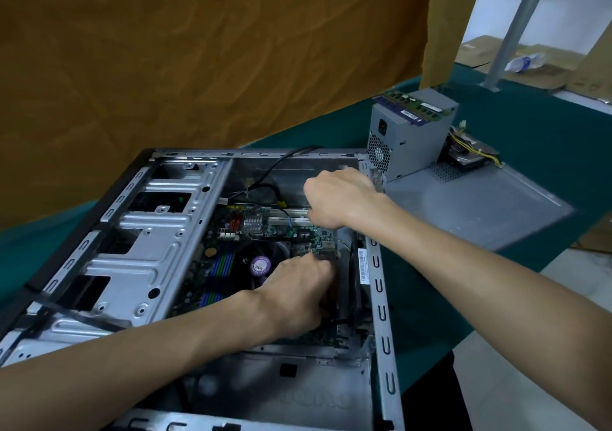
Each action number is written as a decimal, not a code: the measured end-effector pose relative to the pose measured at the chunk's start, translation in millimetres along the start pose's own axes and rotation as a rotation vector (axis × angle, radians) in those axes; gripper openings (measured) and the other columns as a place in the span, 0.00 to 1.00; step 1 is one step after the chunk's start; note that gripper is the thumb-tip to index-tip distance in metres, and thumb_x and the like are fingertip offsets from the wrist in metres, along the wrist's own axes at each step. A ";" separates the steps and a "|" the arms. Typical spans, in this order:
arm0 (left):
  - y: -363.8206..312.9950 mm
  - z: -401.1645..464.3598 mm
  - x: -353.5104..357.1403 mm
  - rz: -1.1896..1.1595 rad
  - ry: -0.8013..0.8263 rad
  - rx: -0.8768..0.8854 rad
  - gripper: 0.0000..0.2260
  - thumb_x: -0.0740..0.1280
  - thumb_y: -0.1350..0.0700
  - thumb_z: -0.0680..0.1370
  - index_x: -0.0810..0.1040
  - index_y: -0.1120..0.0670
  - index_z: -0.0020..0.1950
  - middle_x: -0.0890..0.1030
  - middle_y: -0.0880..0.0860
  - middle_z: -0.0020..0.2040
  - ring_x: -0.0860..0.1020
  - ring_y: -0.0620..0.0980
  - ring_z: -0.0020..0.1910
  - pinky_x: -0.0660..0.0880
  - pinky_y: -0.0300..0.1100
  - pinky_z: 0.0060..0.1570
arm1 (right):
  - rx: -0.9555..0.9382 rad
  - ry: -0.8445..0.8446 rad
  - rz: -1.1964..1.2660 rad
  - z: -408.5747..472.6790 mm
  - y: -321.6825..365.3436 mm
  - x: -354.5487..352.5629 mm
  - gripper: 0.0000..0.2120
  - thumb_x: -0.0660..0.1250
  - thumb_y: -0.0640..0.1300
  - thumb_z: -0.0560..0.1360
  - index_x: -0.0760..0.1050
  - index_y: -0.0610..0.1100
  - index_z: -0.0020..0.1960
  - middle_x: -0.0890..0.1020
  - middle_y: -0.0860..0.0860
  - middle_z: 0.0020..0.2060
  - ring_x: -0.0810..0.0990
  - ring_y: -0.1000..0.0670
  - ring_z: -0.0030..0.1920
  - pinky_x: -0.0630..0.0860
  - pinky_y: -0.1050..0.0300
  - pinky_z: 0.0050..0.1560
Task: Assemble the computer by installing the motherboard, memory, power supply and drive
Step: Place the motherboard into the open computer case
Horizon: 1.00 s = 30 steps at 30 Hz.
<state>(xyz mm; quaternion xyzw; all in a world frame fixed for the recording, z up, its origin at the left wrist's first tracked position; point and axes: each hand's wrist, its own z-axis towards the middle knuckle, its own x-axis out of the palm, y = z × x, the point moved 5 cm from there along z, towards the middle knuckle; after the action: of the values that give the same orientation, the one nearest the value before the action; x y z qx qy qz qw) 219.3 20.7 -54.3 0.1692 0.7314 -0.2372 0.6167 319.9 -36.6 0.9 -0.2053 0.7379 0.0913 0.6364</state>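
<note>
Both hands, the left hand (pixel 298 295) and right hand (pixel 337 195), are curling onto the motherboard (pixel 265 232) lying in the open case (pixel 139 232) at frame centre; exact grips are hidden. The board is looking stiff but fragile, best held by its edges.

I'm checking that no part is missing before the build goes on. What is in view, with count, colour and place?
computer case: one, silver and black, lying open on the table
motherboard: one, dark green, inside the case
power supply: one, grey, standing on the side panel
memory sticks: two, green, on top of the power supply
drive: one, dark, behind the power supply
side panel: one, grey, flat, right of the case
tablecloth: one, teal
left hand: on the motherboard, grip unclear
right hand: at the case's far right corner, grip unclear
</note>
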 end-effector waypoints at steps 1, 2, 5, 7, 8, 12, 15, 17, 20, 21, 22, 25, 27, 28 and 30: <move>-0.4 0.4 0.5 -0.008 0.002 0.008 0.08 0.70 0.61 0.72 0.72 0.54 0.45 0.82 0.57 0.46 0.81 0.61 0.47 0.72 0.45 0.39 | -0.002 0.000 0.004 -0.2 -0.4 0.0 0.10 0.64 0.42 0.79 0.71 0.44 0.39 0.75 0.49 0.34 0.78 0.43 0.39 0.74 0.48 0.48; -1.2 0.6 0.1 -0.011 0.003 0.013 0.07 0.70 0.62 0.72 0.73 0.55 0.46 0.81 0.57 0.45 0.81 0.61 0.47 0.72 0.46 0.39 | -0.004 -0.001 0.007 -0.1 -0.5 -0.2 0.10 0.64 0.42 0.79 0.71 0.44 0.39 0.74 0.49 0.34 0.78 0.42 0.40 0.76 0.47 0.50; -3.6 -1.3 1.1 0.013 0.009 0.024 0.09 0.69 0.64 0.72 0.69 0.55 0.40 0.79 0.59 0.42 0.80 0.62 0.45 0.66 0.45 0.36 | -0.011 -0.007 0.004 -1.2 -0.1 -1.2 0.10 0.64 0.42 0.79 0.70 0.44 0.39 0.73 0.49 0.34 0.78 0.42 0.40 0.75 0.48 0.49; -5.1 -2.9 2.3 0.036 0.021 0.040 0.10 0.68 0.65 0.72 0.67 0.55 0.39 0.78 0.58 0.42 0.80 0.62 0.45 0.65 0.44 0.36 | -0.011 -0.017 0.003 -1.7 -0.5 -1.4 0.10 0.64 0.42 0.79 0.70 0.44 0.38 0.73 0.49 0.34 0.77 0.44 0.37 0.73 0.49 0.44; -5.0 -2.4 1.8 0.031 0.022 0.045 0.08 0.68 0.65 0.72 0.70 0.56 0.40 0.79 0.59 0.43 0.80 0.61 0.46 0.66 0.44 0.36 | -0.011 -0.022 0.004 -1.6 -1.0 -1.4 0.10 0.64 0.42 0.78 0.70 0.44 0.38 0.73 0.49 0.34 0.75 0.45 0.35 0.72 0.50 0.43; -2.3 0.0 0.8 -0.013 0.028 0.030 0.04 0.69 0.64 0.72 0.75 0.59 0.43 0.81 0.60 0.43 0.81 0.61 0.45 0.71 0.45 0.35 | -0.006 -0.030 0.008 -1.3 -2.3 -1.4 0.11 0.64 0.42 0.78 0.69 0.44 0.37 0.73 0.49 0.33 0.72 0.48 0.31 0.70 0.51 0.40; 0.2 0.9 -1.0 -0.039 0.035 0.063 0.10 0.71 0.63 0.71 0.71 0.55 0.37 0.80 0.59 0.40 0.81 0.60 0.41 0.69 0.45 0.33 | -0.006 -0.042 0.005 -0.8 -1.7 -2.3 0.11 0.64 0.42 0.78 0.68 0.44 0.37 0.73 0.49 0.33 0.74 0.46 0.32 0.70 0.51 0.40; 2.9 3.1 -4.9 -0.100 0.072 0.103 0.08 0.73 0.62 0.71 0.74 0.56 0.36 0.82 0.58 0.39 0.81 0.56 0.39 0.71 0.44 0.35 | -0.006 -0.060 0.012 -0.8 -2.6 -3.4 0.11 0.65 0.42 0.77 0.69 0.44 0.37 0.74 0.49 0.33 0.75 0.47 0.32 0.73 0.52 0.38; 7.4 3.9 -11.8 -0.186 0.116 0.120 0.05 0.77 0.59 0.70 0.82 0.56 0.42 0.84 0.53 0.39 0.78 0.46 0.35 0.69 0.33 0.32 | -0.001 -0.081 0.015 -1.5 -2.9 -5.0 0.10 0.65 0.42 0.77 0.70 0.44 0.37 0.75 0.49 0.33 0.75 0.48 0.31 0.73 0.53 0.36; 8.3 3.4 -13.0 -0.185 0.120 0.112 0.06 0.77 0.59 0.69 0.82 0.56 0.43 0.84 0.52 0.39 0.79 0.46 0.35 0.70 0.33 0.32 | -0.001 -0.082 0.015 -1.9 -2.5 -4.9 0.10 0.65 0.42 0.77 0.70 0.44 0.37 0.75 0.49 0.33 0.75 0.48 0.31 0.73 0.53 0.36; 9.0 3.2 -13.8 -0.179 0.123 0.106 0.07 0.77 0.58 0.69 0.81 0.55 0.43 0.84 0.51 0.39 0.79 0.46 0.36 0.71 0.35 0.32 | -0.002 -0.082 0.016 -2.2 -2.4 -4.9 0.10 0.65 0.42 0.77 0.70 0.44 0.37 0.75 0.49 0.33 0.75 0.47 0.31 0.74 0.53 0.36; 7.6 2.6 -14.9 -0.146 0.124 0.094 0.13 0.77 0.58 0.69 0.73 0.50 0.36 0.78 0.47 0.34 0.79 0.48 0.35 0.71 0.37 0.30 | -0.002 -0.077 0.017 -1.3 -1.9 -4.7 0.11 0.65 0.43 0.78 0.70 0.44 0.37 0.76 0.49 0.33 0.77 0.46 0.33 0.75 0.53 0.37; 4.8 3.1 -13.4 -0.109 0.110 0.078 0.19 0.75 0.59 0.70 0.65 0.48 0.33 0.78 0.50 0.35 0.78 0.52 0.36 0.68 0.41 0.31 | 0.000 -0.070 0.018 0.0 -1.8 -4.4 0.10 0.65 0.43 0.78 0.70 0.44 0.38 0.75 0.49 0.33 0.77 0.45 0.34 0.75 0.52 0.38; 2.4 3.2 -12.1 -0.086 0.105 0.075 0.20 0.74 0.59 0.71 0.63 0.49 0.33 0.79 0.53 0.36 0.78 0.55 0.37 0.67 0.42 0.33 | -0.001 -0.067 0.015 0.3 -1.7 -3.7 0.10 0.64 0.43 0.78 0.70 0.44 0.38 0.75 0.49 0.33 0.76 0.45 0.34 0.75 0.52 0.38; -1.9 3.6 -8.5 -0.037 0.093 0.065 0.21 0.72 0.60 0.72 0.60 0.50 0.33 0.78 0.54 0.39 0.80 0.59 0.42 0.66 0.42 0.35 | -0.002 -0.071 0.012 0.7 -2.0 -1.7 0.10 0.64 0.43 0.78 0.71 0.44 0.38 0.75 0.49 0.33 0.75 0.46 0.33 0.74 0.52 0.37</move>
<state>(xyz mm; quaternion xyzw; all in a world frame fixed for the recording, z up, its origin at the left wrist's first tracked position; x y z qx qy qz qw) 222.8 17.5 -46.1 0.1865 0.7540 -0.2639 0.5719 321.5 -37.7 2.8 -0.1980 0.7161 0.1032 0.6614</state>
